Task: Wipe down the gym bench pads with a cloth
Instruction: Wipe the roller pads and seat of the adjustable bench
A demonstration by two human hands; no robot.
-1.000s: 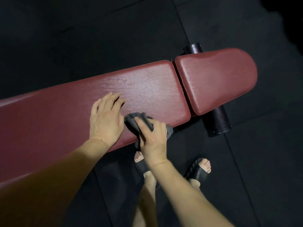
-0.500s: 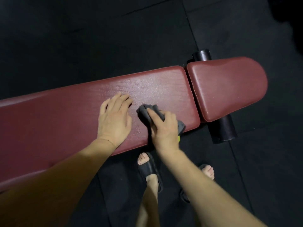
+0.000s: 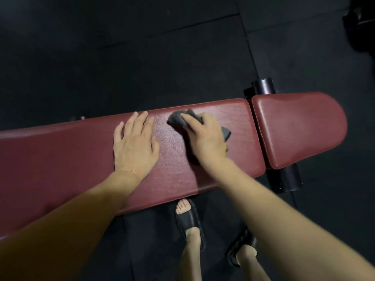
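The wiping of the long back pad (image 3: 60,159) is the step in hand: the right hand (image 3: 205,136) holds a bunched dark grey cloth (image 3: 178,118) and presses it to the pad near its far edge, close to the end that meets the short seat pad (image 3: 300,128). Its grip is curled over the cloth, with wads of fabric showing past the fingertips and beside the little finger. The left hand (image 3: 134,145) lies flat on the pad just beside it, fingers spread and straight, holding nothing, seemingly bracing. The bench runs across the view, its long axis left to right, the rounded seat end pointing right, with a black roller (image 3: 284,179) beneath. The seat pad looks untouched, so the next move probably calls for strokes across the pad's width, working right over the gap
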